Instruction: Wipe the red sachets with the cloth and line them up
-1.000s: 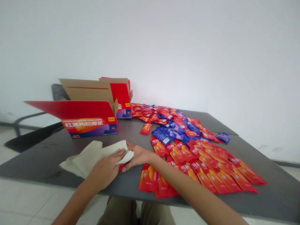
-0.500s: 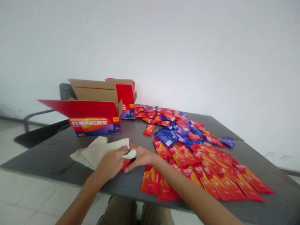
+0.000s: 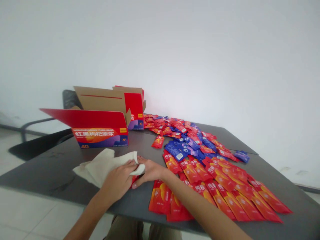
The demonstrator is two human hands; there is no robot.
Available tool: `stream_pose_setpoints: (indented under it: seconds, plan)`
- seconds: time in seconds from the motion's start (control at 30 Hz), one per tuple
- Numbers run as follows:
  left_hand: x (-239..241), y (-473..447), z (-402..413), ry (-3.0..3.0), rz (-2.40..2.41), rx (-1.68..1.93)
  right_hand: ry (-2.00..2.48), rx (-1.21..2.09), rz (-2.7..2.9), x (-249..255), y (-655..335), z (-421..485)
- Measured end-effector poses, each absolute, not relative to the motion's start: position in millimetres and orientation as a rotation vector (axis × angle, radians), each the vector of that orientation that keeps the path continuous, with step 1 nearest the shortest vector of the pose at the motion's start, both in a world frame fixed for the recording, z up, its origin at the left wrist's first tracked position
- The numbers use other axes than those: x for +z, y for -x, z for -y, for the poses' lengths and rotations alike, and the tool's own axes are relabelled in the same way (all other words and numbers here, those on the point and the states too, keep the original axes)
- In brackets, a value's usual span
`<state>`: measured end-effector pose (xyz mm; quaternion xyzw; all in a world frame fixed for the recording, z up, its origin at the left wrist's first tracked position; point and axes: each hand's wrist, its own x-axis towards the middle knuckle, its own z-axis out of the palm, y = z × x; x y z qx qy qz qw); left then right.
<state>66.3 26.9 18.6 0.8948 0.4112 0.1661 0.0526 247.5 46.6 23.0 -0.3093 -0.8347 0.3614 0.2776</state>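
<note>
The person's left fingers [image 3: 129,167] lie extended on likely soft, light cloth [image 3: 100,168], right fingers [image 3: 142,160] half-spread beside a probably slippery packet [image 3: 134,180], best pinched edgewise; either grip is unclear.

Bare tabletop [image 3: 47,180] left of cloth [image 3: 96,166], boxes [image 3: 101,137] behind, pouches [image 3: 270,196] right

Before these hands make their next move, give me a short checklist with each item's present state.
1. Left hand on the off-white cloth: ok.
2. Right hand at the cloth's folded end: ok.
3. Red pouch between the hands in full view: not ok, only a small part shows.
4. Front carton open at the top: ok, flaps raised.
5. Front carton's contents: cannot tell, its inside is hidden.
6. Red and blue sachets in the pile kept apart: not ok, they lie mixed.
</note>
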Motion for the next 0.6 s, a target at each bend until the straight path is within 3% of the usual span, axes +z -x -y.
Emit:
stream_pose_setpoints:
  seconds: [0.17, 0.4, 0.6]
  plan:
    - [4, -50, -4, -2.777, -1.233, 0.541, 1.050, 0.959, 2.178, 14, -251, -47]
    - [20, -67, -30, -2.669, -1.300, 0.519, 0.769, 0.954, 2.244, 22, -248, -47]
    - [1, -51, -3, -2.773, -1.232, 0.566, 1.072, 0.953, 2.189, 17, -250, -45]
